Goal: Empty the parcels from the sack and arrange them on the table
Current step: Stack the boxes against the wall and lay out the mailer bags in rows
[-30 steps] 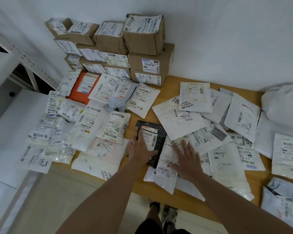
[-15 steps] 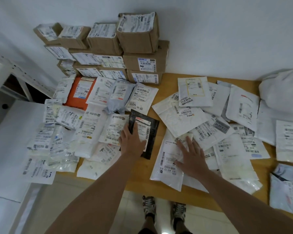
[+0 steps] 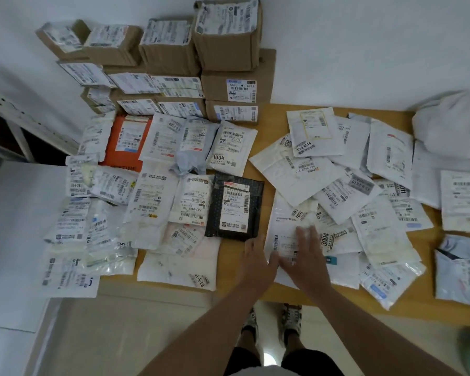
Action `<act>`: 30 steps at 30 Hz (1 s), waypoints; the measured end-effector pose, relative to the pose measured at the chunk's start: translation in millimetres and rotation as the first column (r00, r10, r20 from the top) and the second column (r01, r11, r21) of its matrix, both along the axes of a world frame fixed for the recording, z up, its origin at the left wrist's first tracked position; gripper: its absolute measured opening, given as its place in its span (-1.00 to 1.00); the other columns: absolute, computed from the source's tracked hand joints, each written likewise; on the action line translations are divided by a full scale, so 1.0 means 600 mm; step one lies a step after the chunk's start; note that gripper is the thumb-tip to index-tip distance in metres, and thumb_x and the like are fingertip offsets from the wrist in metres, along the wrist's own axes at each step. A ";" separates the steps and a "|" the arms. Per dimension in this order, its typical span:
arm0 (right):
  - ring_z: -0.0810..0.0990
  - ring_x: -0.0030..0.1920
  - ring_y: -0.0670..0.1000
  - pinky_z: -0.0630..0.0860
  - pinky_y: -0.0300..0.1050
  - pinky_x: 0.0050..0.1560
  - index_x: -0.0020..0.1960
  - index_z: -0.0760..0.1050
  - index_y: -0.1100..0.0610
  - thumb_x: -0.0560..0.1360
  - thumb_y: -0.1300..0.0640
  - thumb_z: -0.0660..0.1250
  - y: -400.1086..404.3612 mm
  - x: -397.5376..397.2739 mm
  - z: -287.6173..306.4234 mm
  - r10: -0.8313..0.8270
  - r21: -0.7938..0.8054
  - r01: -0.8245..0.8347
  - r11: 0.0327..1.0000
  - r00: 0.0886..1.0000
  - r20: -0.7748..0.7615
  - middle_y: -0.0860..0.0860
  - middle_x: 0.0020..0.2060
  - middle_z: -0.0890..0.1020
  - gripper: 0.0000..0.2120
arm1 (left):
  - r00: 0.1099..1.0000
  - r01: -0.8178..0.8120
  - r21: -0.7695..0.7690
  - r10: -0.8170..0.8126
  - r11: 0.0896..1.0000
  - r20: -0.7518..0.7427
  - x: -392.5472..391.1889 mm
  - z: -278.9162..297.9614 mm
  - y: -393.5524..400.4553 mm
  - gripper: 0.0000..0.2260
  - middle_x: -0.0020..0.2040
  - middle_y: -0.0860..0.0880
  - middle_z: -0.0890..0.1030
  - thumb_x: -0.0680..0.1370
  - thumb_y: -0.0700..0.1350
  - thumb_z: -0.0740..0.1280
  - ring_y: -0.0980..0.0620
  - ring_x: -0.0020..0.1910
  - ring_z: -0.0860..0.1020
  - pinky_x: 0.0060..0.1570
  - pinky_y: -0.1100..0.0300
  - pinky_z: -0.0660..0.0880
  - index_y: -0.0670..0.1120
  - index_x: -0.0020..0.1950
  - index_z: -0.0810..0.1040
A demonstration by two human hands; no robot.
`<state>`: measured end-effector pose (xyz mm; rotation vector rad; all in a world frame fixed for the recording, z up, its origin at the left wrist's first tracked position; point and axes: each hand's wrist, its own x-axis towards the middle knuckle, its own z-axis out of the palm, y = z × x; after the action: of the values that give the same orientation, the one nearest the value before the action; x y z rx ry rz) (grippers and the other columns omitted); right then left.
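Both hands, left and right, lay open on flat white plastic mailer at six o'clock; seemingly light, floppy, slippery, best pinched by edges.

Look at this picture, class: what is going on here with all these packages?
A person is sorting parcels on a wooden table. Both hands are open, side by side over a white mailer bag near the front edge: the left hand by its left edge, just below a black mailer, the right hand flat on it. Cardboard boxes are stacked against the wall, flat mailers cover most of the table, and a white sack lies at the far right.
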<state>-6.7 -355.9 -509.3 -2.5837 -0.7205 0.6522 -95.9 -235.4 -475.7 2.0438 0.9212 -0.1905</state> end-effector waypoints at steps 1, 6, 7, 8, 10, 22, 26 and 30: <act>0.01 0.55 0.29 0.32 0.32 0.38 0.54 0.03 0.08 0.42 -0.31 0.34 -0.002 -0.005 0.001 -0.006 0.006 0.006 1.000 1.000 -0.015 0.21 0.57 0.00 -0.11 | 0.996 -0.093 -0.112 0.093 0.989 0.000 0.004 0.003 -0.005 -0.51 0.38 -0.07 0.38 0.61 0.08 0.22 -0.06 0.33 0.40 0.28 0.07 0.39 -0.07 0.49 0.25; 0.34 0.40 0.29 0.46 0.25 0.26 0.44 0.27 0.30 0.57 -0.27 0.07 -0.013 -0.044 0.013 0.077 0.043 -0.084 0.996 0.988 0.137 0.34 0.39 0.37 -0.29 | 0.991 -0.123 -0.157 0.129 0.980 0.024 0.002 0.009 -0.015 -0.44 0.36 -0.04 0.49 0.57 0.08 0.23 -0.06 0.27 0.49 0.24 -0.01 0.47 0.10 0.54 0.15; 0.33 0.41 0.26 0.46 0.23 0.26 0.46 0.25 0.29 0.56 -0.23 0.09 -0.011 -0.053 0.014 0.100 0.048 -0.108 0.993 0.985 0.142 0.33 0.40 0.37 -0.31 | 0.995 -0.088 -0.101 0.092 0.991 0.031 -0.005 0.009 -0.014 -0.45 0.35 -0.03 0.49 0.56 0.09 0.21 -0.05 0.26 0.48 0.24 -0.01 0.46 0.12 0.54 0.15; 0.28 0.45 0.23 0.42 0.21 0.31 0.49 0.19 0.27 0.54 -0.21 0.11 -0.005 -0.061 0.015 0.114 0.053 -0.121 0.991 0.987 0.118 0.30 0.44 0.32 -0.29 | 0.997 -0.060 -0.050 0.062 0.997 0.038 -0.013 0.007 -0.011 -0.46 0.35 -0.03 0.49 0.56 0.09 0.19 -0.04 0.27 0.47 0.24 0.00 0.45 0.13 0.54 0.15; 0.18 0.52 0.21 0.29 0.17 0.39 0.55 0.05 0.19 0.52 -0.23 0.10 0.009 -0.079 0.014 0.134 0.064 -0.138 0.988 0.989 0.063 0.25 0.52 0.20 -0.25 | 0.999 -0.027 0.024 0.026 0.999 0.039 -0.032 0.004 -0.002 -0.47 0.36 -0.03 0.46 0.56 0.09 0.17 -0.02 0.30 0.43 0.26 0.02 0.42 0.13 0.53 0.17; 0.39 0.41 0.22 0.39 0.22 0.33 0.54 0.09 0.07 0.52 -0.16 0.12 0.056 -0.141 0.029 0.023 0.006 -0.023 1.000 0.999 0.039 0.17 0.48 0.33 -0.34 | 0.992 0.124 0.163 -0.121 0.979 -0.026 -0.078 0.012 0.036 -0.53 0.38 -0.13 0.36 0.59 -0.10 0.22 -0.09 0.39 0.32 0.38 0.03 0.30 -0.09 0.50 0.29; 0.43 0.40 0.22 0.41 0.25 0.29 0.52 0.19 0.10 0.53 -0.15 0.11 0.040 -0.119 0.034 0.057 -0.030 -0.054 0.998 0.995 0.087 0.16 0.45 0.38 -0.37 | 0.993 0.114 0.139 -0.107 0.984 -0.056 -0.056 0.024 0.021 -0.54 0.39 -0.11 0.29 0.61 -0.04 0.21 -0.08 0.36 0.30 0.34 0.04 0.31 -0.07 0.49 0.26; 0.21 0.51 0.22 0.20 0.23 0.44 0.54 0.17 0.15 0.51 -0.19 0.02 -0.001 -0.074 0.037 0.032 -0.055 -0.026 0.998 0.992 0.121 0.17 0.50 0.28 -0.31 | 0.998 0.029 0.188 -0.017 0.982 -0.062 -0.037 0.026 0.002 -0.40 0.38 -0.09 0.25 0.56 0.07 0.28 -0.08 0.35 0.29 0.32 0.04 0.33 -0.04 0.52 0.14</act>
<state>-51.2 -356.6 -487.0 -2.6853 -0.7903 0.5321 -117.9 -234.4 -460.1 2.2352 0.9851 -0.1843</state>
